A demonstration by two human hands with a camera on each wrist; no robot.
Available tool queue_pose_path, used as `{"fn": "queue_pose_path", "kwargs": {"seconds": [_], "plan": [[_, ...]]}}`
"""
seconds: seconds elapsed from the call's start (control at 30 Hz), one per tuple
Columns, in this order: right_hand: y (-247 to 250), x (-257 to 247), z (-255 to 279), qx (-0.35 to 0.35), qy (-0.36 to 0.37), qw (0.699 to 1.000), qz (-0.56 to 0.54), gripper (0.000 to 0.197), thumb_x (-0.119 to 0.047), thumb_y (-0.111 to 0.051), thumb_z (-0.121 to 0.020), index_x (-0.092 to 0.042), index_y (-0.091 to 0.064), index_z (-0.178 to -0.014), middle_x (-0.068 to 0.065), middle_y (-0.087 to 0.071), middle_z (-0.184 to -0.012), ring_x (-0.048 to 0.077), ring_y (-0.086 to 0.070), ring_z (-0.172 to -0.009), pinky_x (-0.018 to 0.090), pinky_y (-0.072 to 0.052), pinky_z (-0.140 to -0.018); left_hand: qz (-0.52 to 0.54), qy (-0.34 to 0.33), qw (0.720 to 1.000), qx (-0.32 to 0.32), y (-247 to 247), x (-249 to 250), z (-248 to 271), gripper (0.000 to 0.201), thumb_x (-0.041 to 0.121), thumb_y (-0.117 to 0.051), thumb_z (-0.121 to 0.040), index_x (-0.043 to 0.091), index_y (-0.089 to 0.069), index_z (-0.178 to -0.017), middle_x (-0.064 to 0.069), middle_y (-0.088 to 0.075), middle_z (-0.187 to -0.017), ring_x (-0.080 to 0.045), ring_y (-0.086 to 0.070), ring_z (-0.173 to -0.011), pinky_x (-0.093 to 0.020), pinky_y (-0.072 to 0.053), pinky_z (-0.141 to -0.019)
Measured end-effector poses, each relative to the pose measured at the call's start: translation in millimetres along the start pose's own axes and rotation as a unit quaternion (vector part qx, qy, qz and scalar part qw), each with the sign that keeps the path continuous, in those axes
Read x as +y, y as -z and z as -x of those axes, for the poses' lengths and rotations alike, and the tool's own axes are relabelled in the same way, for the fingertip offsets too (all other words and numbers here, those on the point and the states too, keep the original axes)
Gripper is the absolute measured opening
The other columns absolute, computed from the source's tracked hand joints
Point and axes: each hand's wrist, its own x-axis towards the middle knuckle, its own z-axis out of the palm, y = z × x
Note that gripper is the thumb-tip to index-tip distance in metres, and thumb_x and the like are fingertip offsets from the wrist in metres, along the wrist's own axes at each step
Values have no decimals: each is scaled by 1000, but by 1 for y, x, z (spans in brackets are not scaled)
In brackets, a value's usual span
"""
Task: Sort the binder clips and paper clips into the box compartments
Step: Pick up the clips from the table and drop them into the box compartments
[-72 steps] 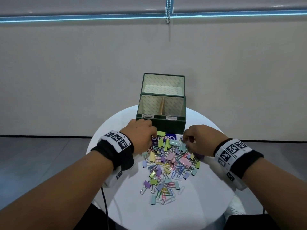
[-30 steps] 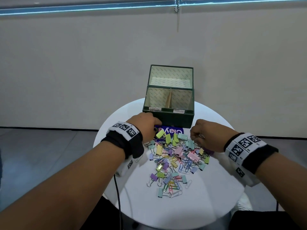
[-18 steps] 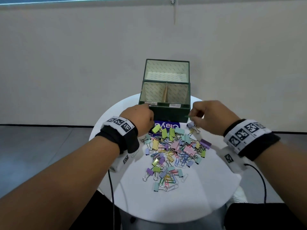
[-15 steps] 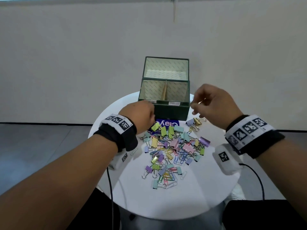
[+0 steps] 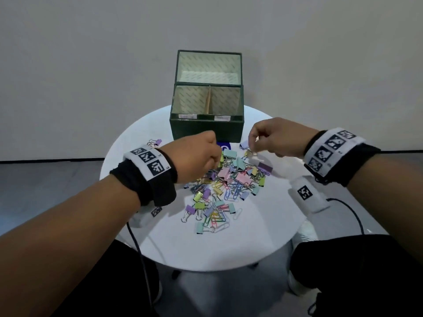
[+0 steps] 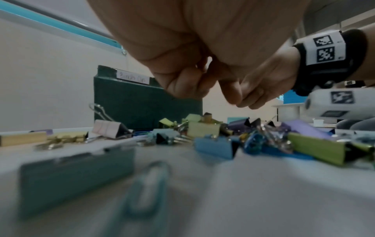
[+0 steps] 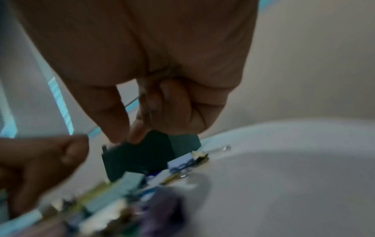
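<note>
On the round white table [image 5: 263, 236], the clips [image 5: 225, 186] are lying heaped just near of the green box [image 5: 206, 130]. Both hands are hovering over the pile's far edge: the left hand [image 5: 194, 156] with curled fingers, contents hidden; the right hand [image 5: 278, 141] pinching thumb to forefinger, on what I cannot tell.

Both forearms are bare, and each wrist wears a black band [image 5: 146, 179] wrapped by a white strip printed with square black-and-white coded markers [image 5: 329, 149]. Under each wrist hangs a small white camera pod [image 5: 307, 197] bearing one such marker, with a thin black cable [image 5: 350, 209] trailing from it. The legs are in black trousers [image 5: 357, 271].
</note>
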Motion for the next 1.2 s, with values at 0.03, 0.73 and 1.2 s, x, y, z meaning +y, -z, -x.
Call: {"fn": "queue_pose_path", "kwargs": {"seconds": [0.03, 0.73, 1.2], "plan": [[-2, -4, -4, 8, 26, 990, 137, 3, -23, -68, -88, -26, -70, -89, -14, -52, -61, 8, -45, -57, 25, -37, -58, -7, -3, 1000, -10, -2, 1, -1, 20, 19, -47, -92, 26, -62, -81, 4, -42, -96, -17, -53, -80, -34, -47, -70], [1, 2, -25, -95, -56, 976, -186, 26, 9, -44, -84, -13, -46, -71, 4, -53, -54, 15, -31, -44, 19, -21, -42, -32, 157, 987, -8, 3, -10, -17, 48, 33, -32, -100, 40, -38, -147, -5, -54, -127, -26, -55, -113, -35, -46, -94], [-22, -12, -32, -49, 27, 960, 276, 6, -22, -75, -82, -23, -73, -88, -16, -61, -75, 3, -53, -68, 23, -42, -63, -77, 159, 984, 13, -4, -13, -30, 35, 53, -50, -95, 28, -71, -109, 2, -57, -97, -20, -59, -91, -35, -53, -82]]}}
